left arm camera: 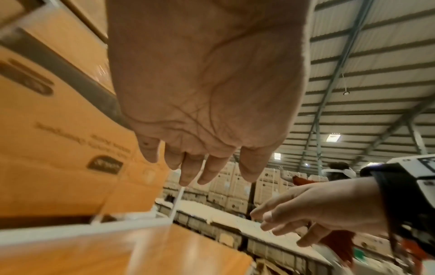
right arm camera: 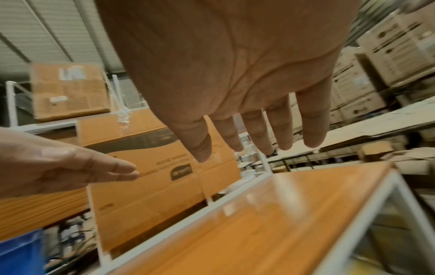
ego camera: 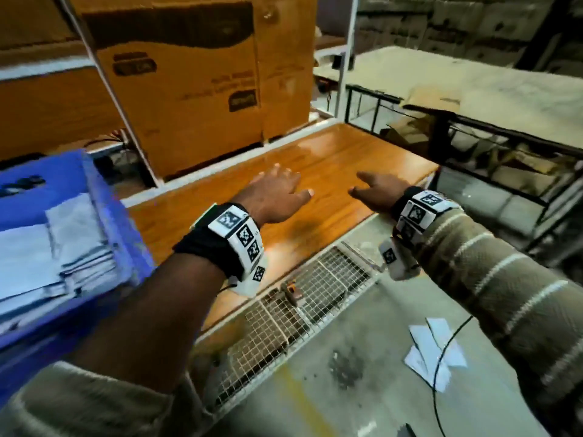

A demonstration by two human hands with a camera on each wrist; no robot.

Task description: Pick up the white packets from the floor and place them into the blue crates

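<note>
From the head view, both hands are out over the orange wooden bench (ego camera: 331, 171), and neither carries anything: the left hand (ego camera: 274, 192) hangs palm down with fingers loosely spread, and the right hand (ego camera: 377, 192) floats just beside it, fingers relaxed. Left of the bench sits the blue crate (ego camera: 104, 190), and there is a stack of white packets (ego camera: 53, 257) lying inside it. More loose white packets (ego camera: 433, 354) lie on the concrete floor (ego camera: 362, 326) on the near right side of the bench, with a black cable (ego camera: 441, 357) running across them. Behind the bench stands a big cardboard box (ego camera: 189, 89). Over to the left wrist view: the left hand (left arm camera: 207, 83) fills the frame, palm bare, fingers (left arm camera: 209, 171) hanging straight and slack above the bench (left arm camera: 117, 251), the right hand (left arm camera: 317, 210) drifting in beside it, equally bare. And the right wrist view confirms it: the right hand (right arm camera: 235, 70) is released, fingers (right arm camera: 256, 134) extended over the bench (right arm camera: 259, 223), the left hand (right arm camera: 58, 163) reaching in from the side, the cardboard box (right arm camera: 153, 176) beyond the bench and a corner of the blue crate (right arm camera: 21, 253) at the bench's left.
</note>
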